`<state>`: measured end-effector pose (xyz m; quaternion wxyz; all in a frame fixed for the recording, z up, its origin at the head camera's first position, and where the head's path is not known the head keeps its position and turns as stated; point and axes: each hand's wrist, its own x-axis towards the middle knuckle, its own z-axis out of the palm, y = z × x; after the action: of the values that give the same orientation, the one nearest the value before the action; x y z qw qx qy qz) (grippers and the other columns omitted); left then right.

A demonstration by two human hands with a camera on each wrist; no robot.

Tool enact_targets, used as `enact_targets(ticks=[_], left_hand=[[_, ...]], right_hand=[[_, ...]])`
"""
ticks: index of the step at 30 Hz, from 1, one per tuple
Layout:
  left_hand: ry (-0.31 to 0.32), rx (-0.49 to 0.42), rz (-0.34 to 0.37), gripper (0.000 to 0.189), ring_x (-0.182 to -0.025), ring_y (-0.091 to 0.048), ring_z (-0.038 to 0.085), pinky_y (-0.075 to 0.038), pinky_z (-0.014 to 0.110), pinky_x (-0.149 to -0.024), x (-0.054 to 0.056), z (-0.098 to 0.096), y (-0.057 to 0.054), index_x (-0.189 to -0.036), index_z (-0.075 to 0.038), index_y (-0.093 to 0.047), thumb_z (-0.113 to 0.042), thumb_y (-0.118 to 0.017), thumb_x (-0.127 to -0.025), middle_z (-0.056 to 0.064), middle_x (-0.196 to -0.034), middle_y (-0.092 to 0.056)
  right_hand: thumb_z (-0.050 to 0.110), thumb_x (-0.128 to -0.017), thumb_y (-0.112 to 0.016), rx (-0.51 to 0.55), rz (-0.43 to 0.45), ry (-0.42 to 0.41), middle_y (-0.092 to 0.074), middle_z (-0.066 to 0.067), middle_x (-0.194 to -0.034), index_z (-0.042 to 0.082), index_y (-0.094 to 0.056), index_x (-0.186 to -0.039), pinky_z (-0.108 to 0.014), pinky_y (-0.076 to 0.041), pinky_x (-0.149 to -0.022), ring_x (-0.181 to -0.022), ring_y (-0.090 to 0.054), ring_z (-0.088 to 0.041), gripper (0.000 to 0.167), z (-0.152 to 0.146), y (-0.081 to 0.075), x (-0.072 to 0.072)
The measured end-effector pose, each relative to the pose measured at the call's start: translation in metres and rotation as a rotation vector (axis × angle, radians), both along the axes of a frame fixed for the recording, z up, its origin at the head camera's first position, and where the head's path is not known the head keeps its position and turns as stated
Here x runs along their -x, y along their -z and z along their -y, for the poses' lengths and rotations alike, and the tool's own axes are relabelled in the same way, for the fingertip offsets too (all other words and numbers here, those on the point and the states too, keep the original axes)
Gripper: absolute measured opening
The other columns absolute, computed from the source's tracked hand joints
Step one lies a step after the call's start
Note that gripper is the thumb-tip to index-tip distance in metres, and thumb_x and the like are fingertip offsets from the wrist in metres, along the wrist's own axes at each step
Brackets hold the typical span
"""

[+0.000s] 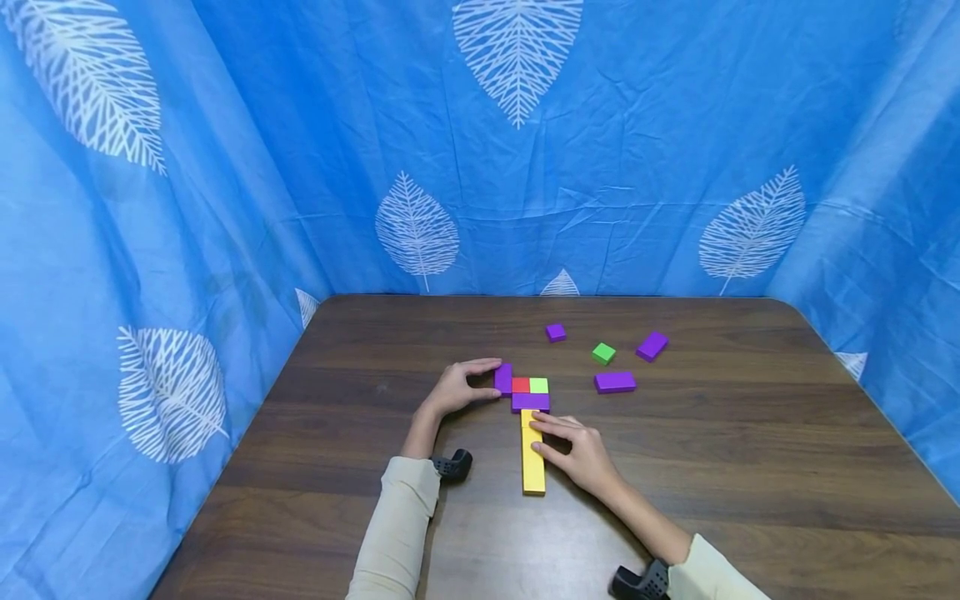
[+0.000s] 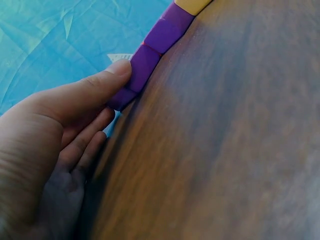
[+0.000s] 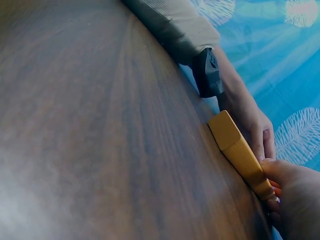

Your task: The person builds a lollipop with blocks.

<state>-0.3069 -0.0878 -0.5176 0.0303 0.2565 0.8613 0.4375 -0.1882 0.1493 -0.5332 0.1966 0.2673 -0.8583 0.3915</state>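
Observation:
My left hand (image 1: 453, 389) pinches an upright-lying purple block (image 1: 503, 379) between thumb and fingers, at the left end of a flat block arrangement. That block touches a red block (image 1: 521, 385), with a light green block (image 1: 538, 385) beside it. Just below them lies a crosswise purple block (image 1: 530, 402). My right hand (image 1: 581, 454) holds the column of yellow blocks under it: a short yellow block (image 1: 528, 419) and a long yellow block (image 1: 533, 471). In the right wrist view, its thumb presses the yellow piece (image 3: 245, 162); the other fingers are partly hidden.
Toward the back right of the brown wooden table (image 1: 750, 433) lie a small purple block (image 1: 555, 332), a green block (image 1: 603, 353) and two longer purple blocks, one angled (image 1: 652, 346) and one crosswise (image 1: 615, 382). A blue leaf-patterned curtain (image 1: 637, 150) hangs around the table.

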Motion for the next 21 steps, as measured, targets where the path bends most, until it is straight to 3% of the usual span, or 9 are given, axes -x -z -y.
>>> enact_targets(ticks=[21], left_hand=[[-0.007, 0.054, 0.007, 0.053, -0.127, -0.040, 0.015, -0.033, 0.041, -0.103, -0.0011, -0.0015, -0.0024, -0.128, -0.022, -0.057, -0.034, -0.073, -0.079, -0.007, -0.132, -0.052]], right_hand=[[0.021, -0.077, -0.075, 0.007, 0.009, -0.009, -0.063, 0.000, -0.117, 0.010, -0.070, -0.108, -0.040, -0.046, -0.088, -0.106, -0.058, -0.019, 0.033, -0.0016, -0.0020, 0.0000]])
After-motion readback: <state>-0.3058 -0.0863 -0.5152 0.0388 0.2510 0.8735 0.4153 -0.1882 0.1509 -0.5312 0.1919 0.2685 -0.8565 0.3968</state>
